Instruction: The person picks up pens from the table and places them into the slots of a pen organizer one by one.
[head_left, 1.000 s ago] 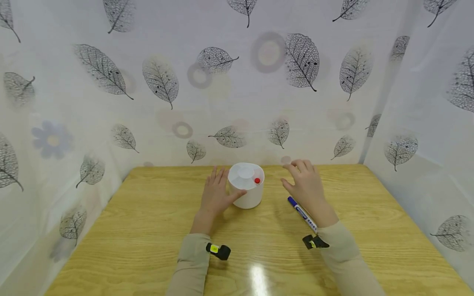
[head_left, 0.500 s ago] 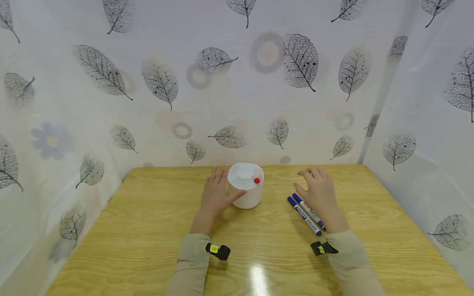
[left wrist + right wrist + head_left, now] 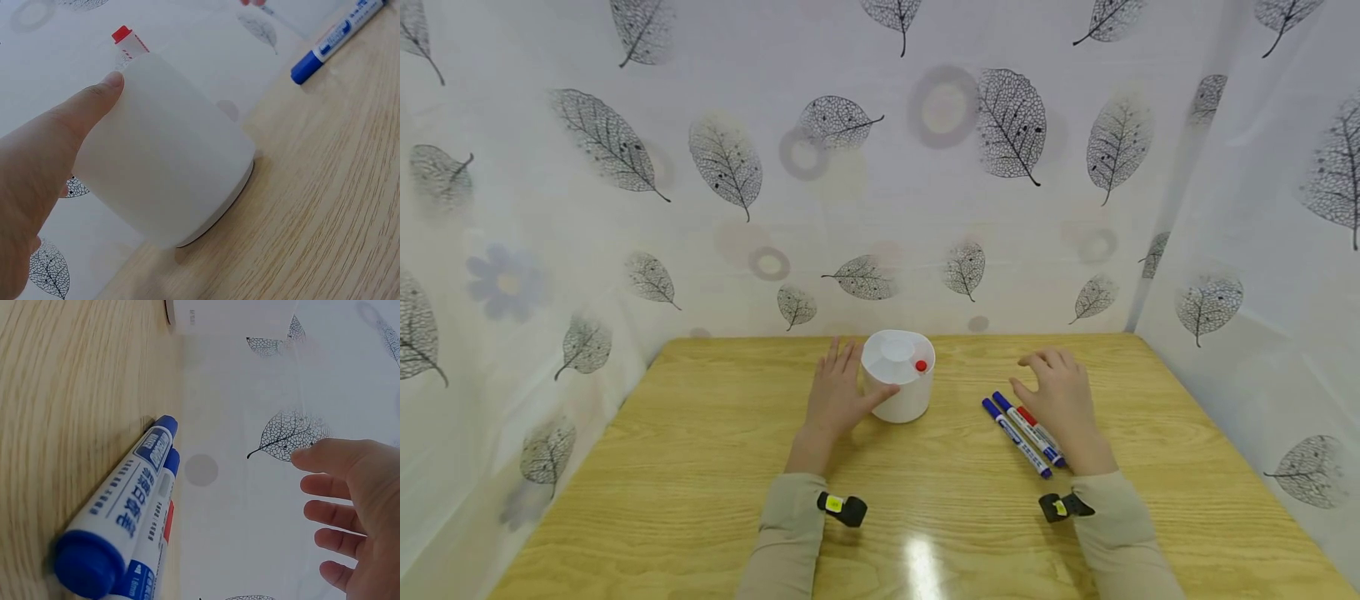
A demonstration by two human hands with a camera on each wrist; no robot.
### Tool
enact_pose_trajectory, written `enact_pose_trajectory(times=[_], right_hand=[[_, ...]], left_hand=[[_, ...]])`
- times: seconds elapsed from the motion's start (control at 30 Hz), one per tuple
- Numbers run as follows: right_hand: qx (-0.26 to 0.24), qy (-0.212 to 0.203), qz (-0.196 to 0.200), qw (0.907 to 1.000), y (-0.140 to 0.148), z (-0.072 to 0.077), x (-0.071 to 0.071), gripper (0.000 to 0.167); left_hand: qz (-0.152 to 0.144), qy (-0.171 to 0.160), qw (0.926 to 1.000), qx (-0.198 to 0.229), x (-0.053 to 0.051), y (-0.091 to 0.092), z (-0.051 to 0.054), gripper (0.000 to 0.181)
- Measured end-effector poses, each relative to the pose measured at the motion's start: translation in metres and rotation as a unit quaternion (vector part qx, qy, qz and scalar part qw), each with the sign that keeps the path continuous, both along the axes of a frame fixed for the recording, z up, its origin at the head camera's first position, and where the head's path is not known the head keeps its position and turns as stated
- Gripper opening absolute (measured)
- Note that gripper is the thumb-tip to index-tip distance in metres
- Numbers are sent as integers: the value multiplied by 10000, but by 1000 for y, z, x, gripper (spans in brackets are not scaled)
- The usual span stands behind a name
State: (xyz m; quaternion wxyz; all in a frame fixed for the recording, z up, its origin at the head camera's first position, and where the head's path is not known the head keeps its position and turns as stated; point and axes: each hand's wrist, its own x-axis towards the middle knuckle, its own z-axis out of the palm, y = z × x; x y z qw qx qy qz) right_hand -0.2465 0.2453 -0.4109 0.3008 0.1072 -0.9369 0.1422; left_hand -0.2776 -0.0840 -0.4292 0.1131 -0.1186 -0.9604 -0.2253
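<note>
A white round container (image 3: 898, 400) stands upright near the table's back edge, with a red-ended marker (image 3: 132, 42) poking above its rim. My left hand (image 3: 837, 402) rests against its left and front, thumb on the wall, fingers fairly straight. Two blue-capped markers (image 3: 1011, 433) (image 3: 1036, 437) and a red-capped marker (image 3: 1027, 416) lie side by side to the container's right. Over their right side hovers my right hand (image 3: 1062, 400), fingers loosely bent and apart, holding nothing. In the right wrist view the same hand (image 3: 369, 506) is clear of the markers (image 3: 119, 512).
The wooden table (image 3: 700, 467) extends to both sides and in front of the container. A leaf-printed curtain (image 3: 895, 208) hangs along its back and sides. Both wrists wear a small black camera (image 3: 848, 510).
My right hand has moved right, away from the container, uncovering a second blue-capped marker and then the red-capped one. The left hand and the container have stayed in place.
</note>
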Motion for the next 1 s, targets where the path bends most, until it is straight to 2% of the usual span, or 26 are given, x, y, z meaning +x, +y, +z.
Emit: enact_pose_trajectory(times=[0.27, 0.4, 0.5, 0.7, 1.0], right_hand=[[46, -556, -131, 9984, 12, -7, 2, 29], [114, -965, -147, 9952, 16, -7, 4, 30], [176, -1370, -152, 9903, 20, -5, 6, 31], [408, -2069, -69, 9775, 33, -6, 9, 31], [819, -2589, 125, 9623, 48, -12, 13, 19]], left_hand=[[15, 35, 10000, -59, 1, 1, -1, 101], [30, 39, 10000, -59, 2, 2, -1, 101], [42, 53, 10000, -22, 3, 2, 0, 101], [116, 64, 9999, 48, 13, 7, 2, 101], [223, 45, 9997, 49, 27, 14, 4, 102]])
